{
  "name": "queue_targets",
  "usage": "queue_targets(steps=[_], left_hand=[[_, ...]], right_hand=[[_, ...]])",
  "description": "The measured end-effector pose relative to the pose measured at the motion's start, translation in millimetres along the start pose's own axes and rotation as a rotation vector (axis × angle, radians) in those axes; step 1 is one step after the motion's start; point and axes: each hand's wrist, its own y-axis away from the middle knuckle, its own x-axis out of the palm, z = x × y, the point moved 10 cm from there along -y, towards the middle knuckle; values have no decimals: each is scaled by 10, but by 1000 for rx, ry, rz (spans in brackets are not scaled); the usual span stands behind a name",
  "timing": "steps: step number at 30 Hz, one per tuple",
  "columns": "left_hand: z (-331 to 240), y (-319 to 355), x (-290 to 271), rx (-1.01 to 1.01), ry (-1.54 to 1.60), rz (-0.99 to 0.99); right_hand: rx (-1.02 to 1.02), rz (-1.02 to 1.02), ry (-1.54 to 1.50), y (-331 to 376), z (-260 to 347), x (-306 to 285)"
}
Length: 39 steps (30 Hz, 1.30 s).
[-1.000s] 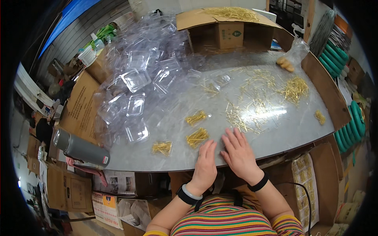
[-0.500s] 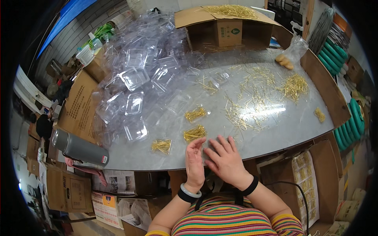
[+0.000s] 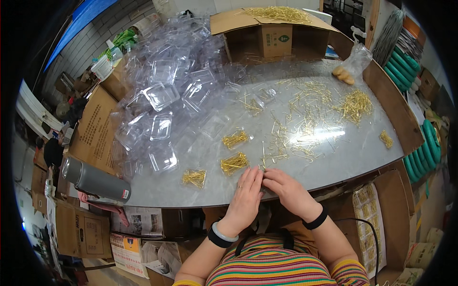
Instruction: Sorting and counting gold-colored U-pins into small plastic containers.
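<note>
Grey tabletop (image 3: 362,148) below, left fingers (image 3: 246,181) together, right fingers (image 3: 277,178) curled near gold hooks (image 3: 275,150); any hold unclear

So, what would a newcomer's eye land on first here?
Probably the big, glinting heap of clear plastic containers filling the left side of the grey tabletop. Next, perhaps, the gold wire: loose pieces scattered right of centre, with a denser pile farther right. The bright green coils beyond the table's right edge also stand out.
</note>
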Motion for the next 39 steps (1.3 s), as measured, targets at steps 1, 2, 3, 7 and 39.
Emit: queue_targets(steps=[1, 2, 3, 7, 39], left_hand=[[16, -19, 4, -1, -1, 1], [3, -43, 6, 22, -4, 0], [-14, -65, 10, 46, -6, -1], [-12, -130, 35, 44, -12, 5], [-8, -178, 20, 10, -53, -141]], right_hand=[[50, -10, -117, -20, -46, -20], [50, -10, -118, -21, -61, -15], [27, -62, -74, -15, -67, -58], [149, -133, 12, 16, -255, -270], [57, 371, 369, -579, -607, -210]])
